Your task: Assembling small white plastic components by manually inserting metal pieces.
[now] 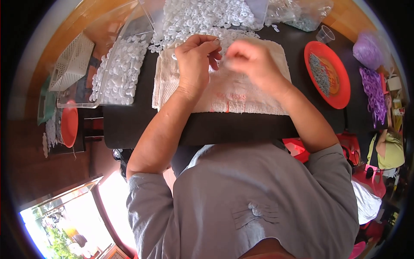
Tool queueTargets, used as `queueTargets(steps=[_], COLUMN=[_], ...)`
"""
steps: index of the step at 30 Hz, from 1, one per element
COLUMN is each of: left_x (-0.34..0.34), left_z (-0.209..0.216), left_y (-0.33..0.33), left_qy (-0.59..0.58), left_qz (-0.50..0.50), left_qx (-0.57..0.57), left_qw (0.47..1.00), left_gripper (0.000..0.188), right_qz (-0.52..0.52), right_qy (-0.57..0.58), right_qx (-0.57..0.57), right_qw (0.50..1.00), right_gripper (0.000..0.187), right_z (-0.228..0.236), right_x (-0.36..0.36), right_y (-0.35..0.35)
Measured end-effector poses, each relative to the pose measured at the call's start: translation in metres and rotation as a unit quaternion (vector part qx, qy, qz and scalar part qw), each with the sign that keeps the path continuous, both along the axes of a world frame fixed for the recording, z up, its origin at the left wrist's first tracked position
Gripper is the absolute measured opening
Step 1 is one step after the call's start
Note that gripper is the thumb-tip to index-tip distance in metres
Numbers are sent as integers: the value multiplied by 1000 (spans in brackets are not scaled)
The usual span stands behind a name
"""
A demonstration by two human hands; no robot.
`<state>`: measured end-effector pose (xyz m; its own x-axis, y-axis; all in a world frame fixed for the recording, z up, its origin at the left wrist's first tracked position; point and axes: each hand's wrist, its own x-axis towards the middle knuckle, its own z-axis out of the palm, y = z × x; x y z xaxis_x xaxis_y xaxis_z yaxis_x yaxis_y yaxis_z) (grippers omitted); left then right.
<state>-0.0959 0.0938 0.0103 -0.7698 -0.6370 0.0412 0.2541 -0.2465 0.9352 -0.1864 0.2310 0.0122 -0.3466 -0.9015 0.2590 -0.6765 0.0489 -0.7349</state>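
Note:
My left hand [194, 58] is raised over a folded cream towel [258, 99], thumb and fingertips pressed together. Whatever it pinches is too small or hidden to make out. A white plastic piece [174, 56] shows at the outer edge of that hand. My right hand [254, 62] hovers beside it, a short gap away, its fingers curled and smeared by motion. Just beyond both hands, small white plastic pieces with holes [207, 17] fill a clear container and spill onto the towel's far edge.
At left, a clear bin [97, 105] holds more white pieces, beside a white perforated basket [71, 64]. To the right, a red plate [343, 90] carries small grey metal parts [319, 75], near a clear cup [325, 34] and purple strips [374, 93]. Another person [386, 146] is at far right.

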Motion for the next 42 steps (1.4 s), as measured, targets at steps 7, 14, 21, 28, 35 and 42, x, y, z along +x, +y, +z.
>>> queueTargets(steps=[7,14,21,28,35,42], left_x=[2,2,3,3,3,2], left_z=[4,4,5,2,4,4], left_y=[14,14,15,17,19,19], left_qy=[-41,-44,-46,-43,-54,-8], left_qz=[-26,-35,-42,-27,-17,-40], left_qx=[-50,-43,-40,-36,-61,-61], left_qw=[998,997,997,998,997,997], left_gripper=[15,14,13,14,12,8], right_qz=[-140,-143,-148,-140,-125,-103], right_qy=[-327,-290,-302,-292,-213,-309], right_qx=[-92,-77,-81,-68,-95,-60], right_qw=[930,943,938,944,964,943], right_gripper=[16,17,16,15,13,14], right_z=[13,13,13,11,2,10], right_x=[-17,-15,-12,-9,-13,-17], right_y=[7,6,6,4,3,6])
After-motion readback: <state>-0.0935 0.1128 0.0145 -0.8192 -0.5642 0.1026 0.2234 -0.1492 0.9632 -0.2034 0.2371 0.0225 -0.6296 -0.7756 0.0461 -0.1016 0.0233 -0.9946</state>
